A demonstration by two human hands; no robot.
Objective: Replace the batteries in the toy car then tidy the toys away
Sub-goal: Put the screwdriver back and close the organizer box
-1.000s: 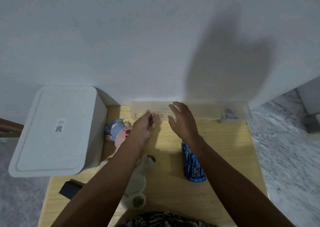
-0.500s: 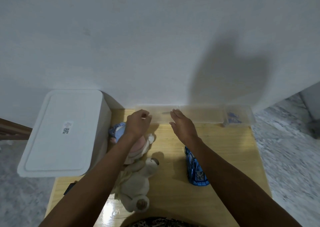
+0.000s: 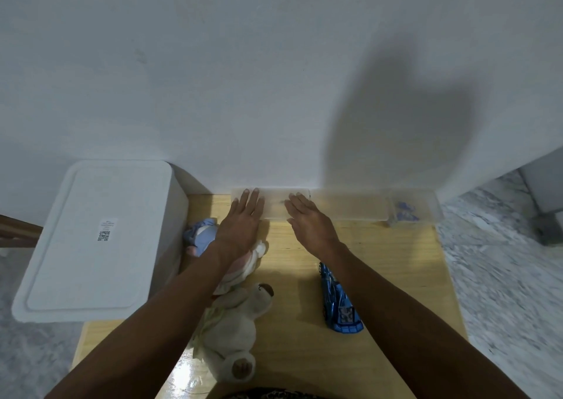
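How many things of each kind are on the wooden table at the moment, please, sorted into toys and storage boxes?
Soft toys: 2, the pink and blue plush and the cream plush.
Toy cars: 1, the blue toy car.
Clear plastic boxes: 2, the long clear box under both hands and the small clear box beside it.
White lidded bins: 1, the white bin.
Total: 6.

Plain white wall (image 3: 243, 63) spans 10 to 2 o'clock, bearing a broad shadow at 1 o'clock. Light wooden table (image 3: 396, 276) abuts it. Grey marbled floor (image 3: 502, 276) lies at 3 o'clock
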